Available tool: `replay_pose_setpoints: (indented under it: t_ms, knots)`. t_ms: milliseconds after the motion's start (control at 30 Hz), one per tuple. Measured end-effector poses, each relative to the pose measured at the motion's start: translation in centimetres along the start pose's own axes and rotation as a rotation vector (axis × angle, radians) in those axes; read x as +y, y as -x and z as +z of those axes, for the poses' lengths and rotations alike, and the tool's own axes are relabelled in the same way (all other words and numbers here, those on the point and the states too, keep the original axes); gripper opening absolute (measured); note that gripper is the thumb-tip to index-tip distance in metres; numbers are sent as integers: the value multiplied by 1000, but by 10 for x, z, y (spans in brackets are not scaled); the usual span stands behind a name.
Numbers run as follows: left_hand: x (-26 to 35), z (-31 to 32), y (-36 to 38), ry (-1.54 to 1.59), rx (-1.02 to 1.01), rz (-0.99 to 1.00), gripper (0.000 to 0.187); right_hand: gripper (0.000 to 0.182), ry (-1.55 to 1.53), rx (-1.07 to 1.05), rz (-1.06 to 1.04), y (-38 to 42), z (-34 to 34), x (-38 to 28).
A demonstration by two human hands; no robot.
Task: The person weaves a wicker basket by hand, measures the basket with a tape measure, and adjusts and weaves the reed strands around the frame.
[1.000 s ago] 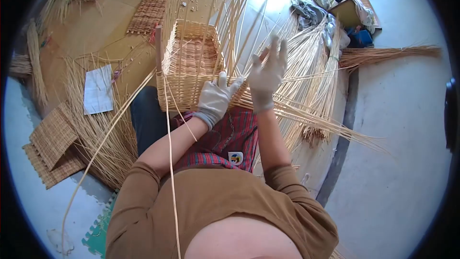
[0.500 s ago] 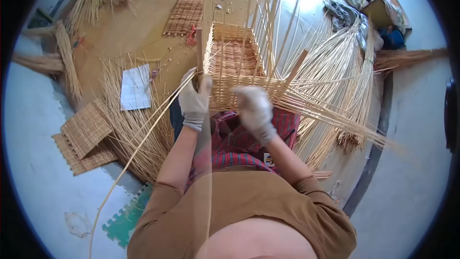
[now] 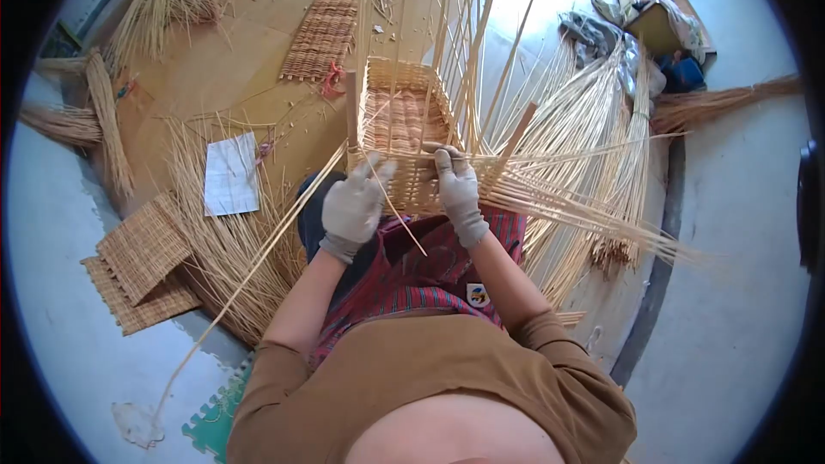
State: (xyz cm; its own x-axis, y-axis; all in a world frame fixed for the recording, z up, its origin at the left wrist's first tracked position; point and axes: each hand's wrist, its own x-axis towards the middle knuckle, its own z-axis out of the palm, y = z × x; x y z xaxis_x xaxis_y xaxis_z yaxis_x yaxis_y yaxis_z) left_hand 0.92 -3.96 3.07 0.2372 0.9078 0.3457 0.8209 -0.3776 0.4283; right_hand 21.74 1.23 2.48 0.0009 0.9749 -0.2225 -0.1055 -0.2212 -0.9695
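Note:
A woven basket (image 3: 408,174) with tall upright stakes rests in front of my lap, its reddish woven base showing inside. My left hand (image 3: 353,204), in a pale glove, is at the basket's near left side, its fingers apart and slightly blurred, beside a thin loose strand (image 3: 400,221) that slants down across the front wall. My right hand (image 3: 455,180), gloved too, has thumb and fingers pressed together at the near rim; what they pinch is too small to make out. Long strands (image 3: 269,249) trail from the left corner toward the floor.
Bundles of pale strands (image 3: 571,150) lie to the right, with more strands (image 3: 206,198) on the left. Woven mats (image 3: 146,245) are at the left, another mat (image 3: 323,34) beyond the basket. A white paper (image 3: 231,174) lies left; assorted items (image 3: 653,13) sit at the upper right.
My left hand has come off the left corner and moved down with its fingers spread. My right hand has settled at the near rim. A short strand now hangs over the front wall.

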Motion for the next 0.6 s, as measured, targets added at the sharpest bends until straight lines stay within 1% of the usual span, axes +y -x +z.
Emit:
replay_pose_setpoints:
  t_ms: [33, 67, 100, 167, 233, 267, 300, 333, 367, 400, 433, 467, 500, 533, 567, 600]
  knots:
    - [10, 2, -11, -123, -110, -107, 67, 27, 10, -15, -13, -13, 3, -4]
    - [11, 7, -15, -122, -99, -115, 67, 28, 265, 54, -358, -20, 5, -5]
    - [11, 16, -17, -211, 1, -103, 72, 33, 518, 131, -701, -28, 7, -5]
    - [6, 41, -15, -324, -34, -160, 81, 54, 950, 277, -977, -43, 24, -49]
    - [4, 49, -14, -302, -43, -197, 80, 78, 1041, 254, -741, -51, 42, -81]
    - [7, 48, -17, -289, -53, -235, 79, 78, 1049, 249, -736, -63, 45, -83]
    - [10, 45, -18, -311, 21, -185, 77, 85, 1061, 234, -676, -75, 47, -85]
    - [11, 43, -20, -300, 16, -195, 77, 92, 1075, 218, -614, -79, 46, -84]
    - [9, 42, -21, -320, -17, -197, 76, 99, 1062, 252, -732, -76, 41, -80]
    - [9, 40, -20, -310, -45, -211, 74, 99, 1078, 242, -728, -71, 27, -74]
    - [8, 38, -19, -301, -73, -225, 72, 81, 919, 278, -965, -61, 5, -65]
    - [8, 37, -18, -291, -101, -239, 71, 66, 591, 264, -906, -45, -13, -43]
    - [3, 43, -15, -392, 12, -144, 75, 51, 247, 259, -874, -29, -30, -22]
    - [4, 49, -14, -493, 127, -48, 81, 43, 51, 255, -641, -12, -47, 3]
    - [10, 52, -17, -317, 72, -93, 73, 35, -167, 281, -417, 5, -63, 27]
    - [17, 54, -27, -304, 98, -107, 73, 35, -117, 347, -324, 6, -71, 32]
